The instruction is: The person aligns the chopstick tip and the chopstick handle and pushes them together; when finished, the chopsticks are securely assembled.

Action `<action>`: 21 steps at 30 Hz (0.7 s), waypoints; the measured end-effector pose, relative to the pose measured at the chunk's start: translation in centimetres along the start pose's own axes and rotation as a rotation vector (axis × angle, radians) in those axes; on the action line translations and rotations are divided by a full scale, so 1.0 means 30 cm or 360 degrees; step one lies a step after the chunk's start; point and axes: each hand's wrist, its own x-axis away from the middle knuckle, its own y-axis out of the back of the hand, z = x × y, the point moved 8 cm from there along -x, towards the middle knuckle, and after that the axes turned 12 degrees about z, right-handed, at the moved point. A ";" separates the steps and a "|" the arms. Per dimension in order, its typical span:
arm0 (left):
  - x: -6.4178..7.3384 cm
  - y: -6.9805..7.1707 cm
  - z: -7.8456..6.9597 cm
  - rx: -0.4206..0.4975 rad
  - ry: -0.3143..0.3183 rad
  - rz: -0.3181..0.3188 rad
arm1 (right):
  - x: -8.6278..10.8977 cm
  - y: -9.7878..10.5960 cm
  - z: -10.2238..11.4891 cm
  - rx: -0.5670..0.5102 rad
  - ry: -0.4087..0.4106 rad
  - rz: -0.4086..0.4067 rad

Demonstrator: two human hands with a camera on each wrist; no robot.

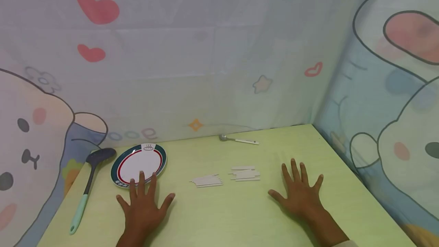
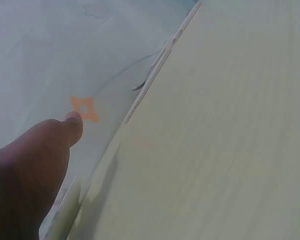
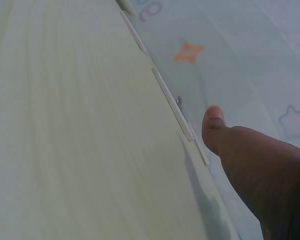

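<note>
My left hand (image 1: 142, 209) lies palm down with its fingers spread at the near side of an oval plate (image 1: 138, 165). Its fingertips overlap the plate's rim in the head view; whether they touch it I cannot tell. To the right, my right hand (image 1: 301, 197) is also palm down, fingers apart, holding nothing. Between the hands lie two small piles of thin white sticks, a left pile (image 1: 207, 181) and a right pile (image 1: 245, 174). Each wrist view shows a straight thumb, the left thumb (image 2: 45, 155) and the right thumb (image 3: 255, 155).
A ladle (image 1: 90, 180) with a black head and mint handle lies along the left side. At the back is a small metal spoon (image 1: 245, 141) with a white handle. The pale yellow-green table (image 1: 219, 216) meets a printed cloth backdrop (image 1: 192, 56) behind and at both sides.
</note>
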 end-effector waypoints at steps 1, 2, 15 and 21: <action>0.001 -0.001 -0.007 0.0004 -0.0014 -0.0020 | 0.000 0.000 0.001 -0.0007 0.0006 -0.0001; 0.001 -0.003 -0.016 0.0017 -0.0032 -0.0039 | -0.002 -0.001 0.002 -0.0005 0.0008 0.0005; 0.046 -0.019 -0.174 0.0215 -0.0516 -0.0463 | -0.083 -0.087 0.044 0.0047 0.0203 -0.0054; 0.033 -0.020 -0.244 0.0275 -0.0824 -0.0659 | -0.127 -0.093 0.138 -0.0035 0.0398 -0.0133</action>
